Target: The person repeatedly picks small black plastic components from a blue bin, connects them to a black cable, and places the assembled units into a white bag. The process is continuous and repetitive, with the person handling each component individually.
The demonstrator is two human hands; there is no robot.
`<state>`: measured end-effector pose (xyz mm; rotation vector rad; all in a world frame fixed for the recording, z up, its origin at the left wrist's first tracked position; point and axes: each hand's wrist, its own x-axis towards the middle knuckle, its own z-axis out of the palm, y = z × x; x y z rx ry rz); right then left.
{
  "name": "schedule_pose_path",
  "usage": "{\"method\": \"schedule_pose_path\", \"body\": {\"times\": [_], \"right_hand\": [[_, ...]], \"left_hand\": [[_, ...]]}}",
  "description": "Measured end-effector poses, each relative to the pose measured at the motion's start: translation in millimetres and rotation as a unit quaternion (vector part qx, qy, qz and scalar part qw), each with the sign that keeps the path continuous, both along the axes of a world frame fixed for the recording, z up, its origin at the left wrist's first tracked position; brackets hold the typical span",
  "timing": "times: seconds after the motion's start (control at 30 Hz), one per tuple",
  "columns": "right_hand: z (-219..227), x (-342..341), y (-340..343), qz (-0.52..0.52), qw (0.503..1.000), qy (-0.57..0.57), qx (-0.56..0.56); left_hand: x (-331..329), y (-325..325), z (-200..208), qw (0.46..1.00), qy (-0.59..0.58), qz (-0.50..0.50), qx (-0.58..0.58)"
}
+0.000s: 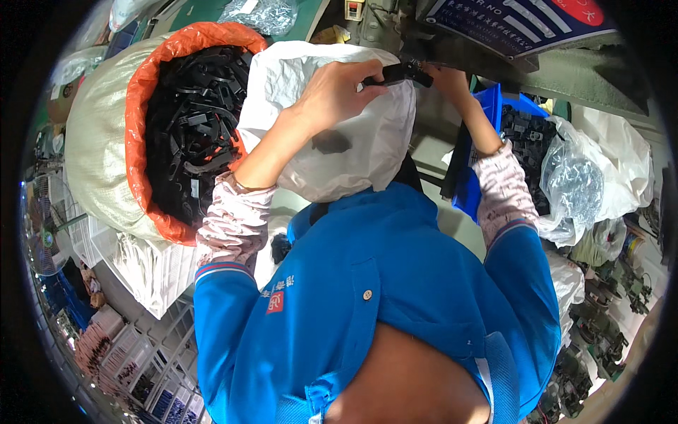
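Observation:
My left hand (337, 93) is closed around one end of a curved black plastic part (395, 73), above the mouth of a white-lined container. At the part's other end is my right hand (449, 82), its fingers bent in toward the small detailed tip. Shadow and the part hide those fingertips, so what they pinch does not show. The white liner bag (282, 78) opens wide below my left hand, with a dark shape (332, 142) showing on or through it.
A woven sack with an orange rim (135, 141) at left holds many black plastic parts (201, 120). Right of my right forearm stands a blue bin (467, 191) of small dark pieces, with a clear bag of metal pieces (573, 180) beside it. Machine body (579, 71) overhangs at the far right.

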<state>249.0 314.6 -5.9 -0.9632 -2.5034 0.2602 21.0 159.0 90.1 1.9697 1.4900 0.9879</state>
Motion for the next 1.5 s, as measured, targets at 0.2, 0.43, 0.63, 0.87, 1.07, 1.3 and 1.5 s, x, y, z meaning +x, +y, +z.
{"method": "schedule_pose_path", "body": {"times": [0.2, 0.43, 0.63, 0.87, 1.07, 1.3, 1.5], "right_hand": [[-11.4, -27.9, 20.1, -0.059, 0.963, -0.252, -0.07], [-77.2, 6.7, 53.0, -0.089, 0.95, -0.298, -0.002], [-62.6, 8.8, 49.2, -0.066, 0.997, -0.031, 0.019], [-19.6, 1.1, 16.0, -0.206, 0.842, 0.289, -0.407], [-0.1, 2.8, -2.5, -0.131, 0.73, 0.414, -0.528], [71.0, -8.8, -59.5, 0.004, 0.696, 0.427, -0.578], [78.0, -27.6, -69.9, 0.007, 0.751, 0.391, -0.532]], "left_hand": [[-4.4, 0.9, -1.0, 1.0, 0.006, -0.002, 0.014], [-1.9, 1.6, -8.9, 0.993, 0.009, 0.001, 0.121], [-14.2, -38.5, -30.9, 0.953, 0.098, 0.138, 0.253], [-114.5, -152.6, -51.4, 0.87, 0.209, 0.406, -0.185], [-187.2, -216.9, -129.8, 0.825, 0.433, 0.322, -0.167], [-181.9, -197.7, -85.4, 0.885, 0.256, 0.387, 0.038], [-149.2, -160.1, -38.7, 0.856, -0.277, 0.419, 0.122]]}}
